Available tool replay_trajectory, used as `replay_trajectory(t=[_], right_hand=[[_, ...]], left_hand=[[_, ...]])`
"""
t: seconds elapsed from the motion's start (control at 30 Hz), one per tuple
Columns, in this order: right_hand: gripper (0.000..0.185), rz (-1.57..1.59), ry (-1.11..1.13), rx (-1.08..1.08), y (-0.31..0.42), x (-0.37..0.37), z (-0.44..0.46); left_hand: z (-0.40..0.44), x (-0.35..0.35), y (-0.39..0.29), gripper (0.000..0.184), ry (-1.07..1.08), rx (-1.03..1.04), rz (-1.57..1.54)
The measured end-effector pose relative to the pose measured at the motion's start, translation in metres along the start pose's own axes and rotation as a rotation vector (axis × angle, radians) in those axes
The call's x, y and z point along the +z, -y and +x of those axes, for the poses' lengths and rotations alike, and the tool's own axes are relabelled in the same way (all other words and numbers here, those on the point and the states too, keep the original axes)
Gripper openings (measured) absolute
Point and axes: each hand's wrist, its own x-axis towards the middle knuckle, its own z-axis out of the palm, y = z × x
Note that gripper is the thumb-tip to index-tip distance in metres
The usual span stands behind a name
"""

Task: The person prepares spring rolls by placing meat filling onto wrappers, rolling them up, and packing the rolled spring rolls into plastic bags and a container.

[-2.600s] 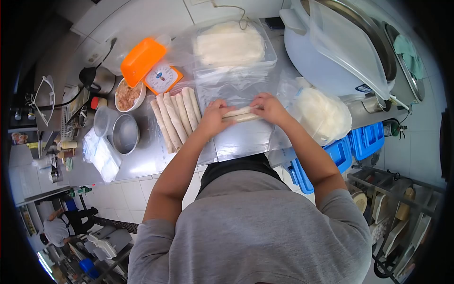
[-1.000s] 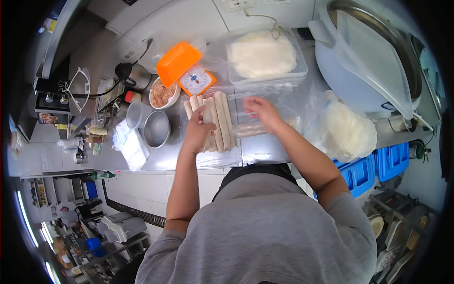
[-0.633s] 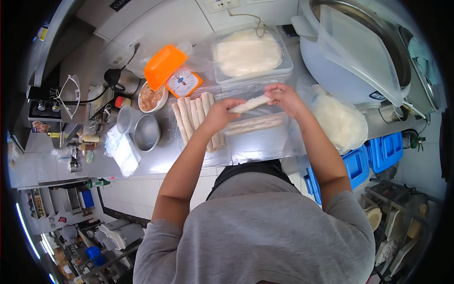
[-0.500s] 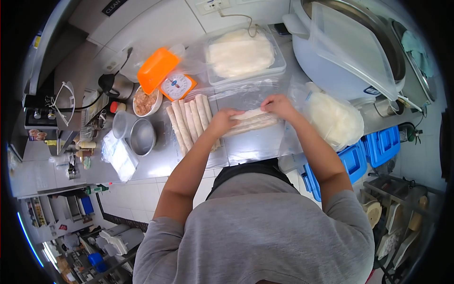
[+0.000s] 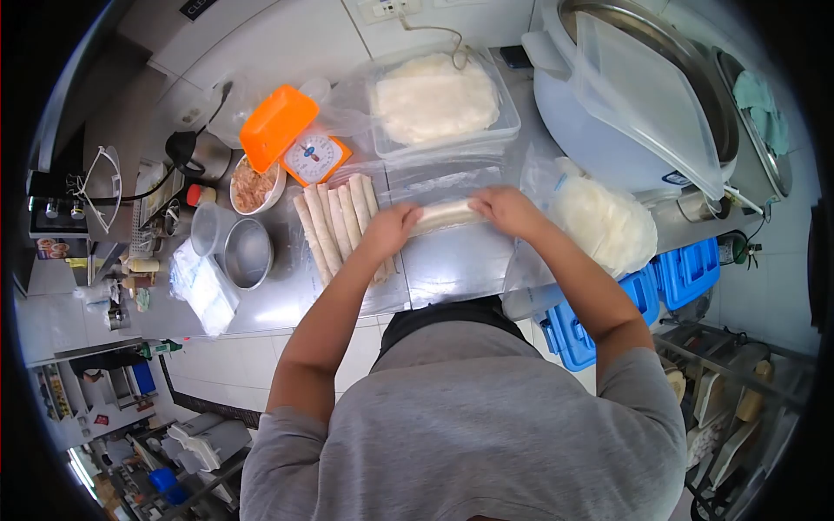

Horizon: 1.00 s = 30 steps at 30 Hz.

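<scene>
A long pale roll (image 5: 445, 216) in thin wrapping lies crosswise on the steel counter in front of me. My left hand (image 5: 393, 229) grips its left end with bent fingers, and my right hand (image 5: 506, 210) is closed around the right end. Left of my left hand, several similar rolls (image 5: 337, 227) lie side by side on clear plastic. A clear plastic sheet (image 5: 452, 178) is spread just behind the roll in my hands. To the right of my right hand sits a plastic bag with a stack of thin white wrappers (image 5: 604, 219).
A clear tub (image 5: 514, 130) of white sheets stands at the back. Leftward are an orange kitchen scale (image 5: 314, 158), a white bowl of pinkish filling (image 5: 255, 187), a steel bowl (image 5: 248, 253) and plastic bags (image 5: 205, 286). A large pale tub (image 5: 569, 113) stands back right; blue lids (image 5: 638, 295) are below.
The pale sheet that lay along the near side of the roll is now wound around it. My hands still hold both ends; the head view has shifted slightly.
</scene>
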Motion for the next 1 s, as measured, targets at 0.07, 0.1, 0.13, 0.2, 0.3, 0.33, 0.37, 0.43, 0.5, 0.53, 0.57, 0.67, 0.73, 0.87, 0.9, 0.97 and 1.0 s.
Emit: replay_trajectory(t=[0.07, 0.1, 0.13, 0.2, 0.3, 0.33, 0.37, 0.43, 0.5, 0.53, 0.57, 0.67, 0.73, 0.87, 0.9, 0.97, 1.0], right_hand=[[0.027, -0.087, -0.17, -0.05, -0.005, 0.007, 0.025], [0.025, -0.091, -0.28, -0.075, -0.004, 0.012, 0.036], [0.023, -0.097, -0.39, -0.1, -0.004, 0.015, 0.047], [0.024, -0.048, -0.296, -0.097, -0.009, 0.017, 0.066], [0.015, -0.065, -0.1, -0.124, -0.021, 0.014, 0.084], [0.011, -0.085, -0.029, -0.126, -0.027, 0.013, 0.087], [0.01, -0.018, -0.103, -0.183, -0.032, 0.02, 0.087], [0.011, 0.014, -0.264, -0.281, -0.028, 0.027, 0.073], [0.042, -0.007, -0.035, -0.134, -0.003, 0.02, 0.052], [0.051, -0.107, -0.087, -0.176, 0.008, 0.017, 0.042], [0.06, -0.205, -0.133, -0.218, 0.017, 0.018, 0.034], [0.058, -0.241, -0.12, -0.11, 0.027, 0.035, 0.028], [0.058, -0.23, -0.122, -0.043, 0.034, 0.042, 0.027], [0.051, -0.17, -0.248, 0.035, 0.048, 0.071, 0.026], [0.049, -0.157, -0.286, 0.063, 0.059, 0.07, 0.017], [0.048, -0.079, -0.358, 0.156, 0.084, 0.069, 0.003], [0.048, -0.021, -0.395, 0.231, 0.096, 0.071, -0.009]], left_hand=[[0.036, 0.011, 0.014, 0.028, -0.408, 0.241, 0.209], [0.049, 0.014, 0.02, 0.025, -0.612, 0.36, 0.316], [0.055, 0.012, 0.019, 0.023, -0.536, 0.281, 0.302], [0.066, 0.01, 0.016, 0.02, -0.381, 0.13, 0.267], [0.072, -0.001, 0.025, 0.015, -0.064, 0.061, 0.254], [0.067, -0.004, 0.025, 0.013, -0.133, 0.118, 0.192], [0.057, -0.002, 0.026, 0.012, -0.19, 0.186, 0.125], [0.048, 0.008, 0.034, 0.026, -0.19, 0.304, 0.054], [0.018, 0.007, 0.004, 0.05, -0.244, 0.367, 0.075], [0.01, 0.004, -0.008, 0.06, -0.222, 0.345, 0.192], [0.005, 0.003, -0.015, 0.069, -0.204, 0.321, 0.317], [0.011, 0.006, -0.002, 0.069, -0.093, 0.321, 0.37], [0.014, 0.007, 0.009, 0.065, -0.137, 0.477, 0.337], [0.031, -0.006, 0.028, 0.055, 0.044, 0.604, 0.293], [0.028, -0.011, 0.025, 0.053, 0.057, 0.676, 0.287], [0.02, -0.032, 0.018, 0.05, 0.113, 0.81, 0.281], [0.018, -0.04, 0.014, 0.049, 0.16, 0.883, 0.272]])
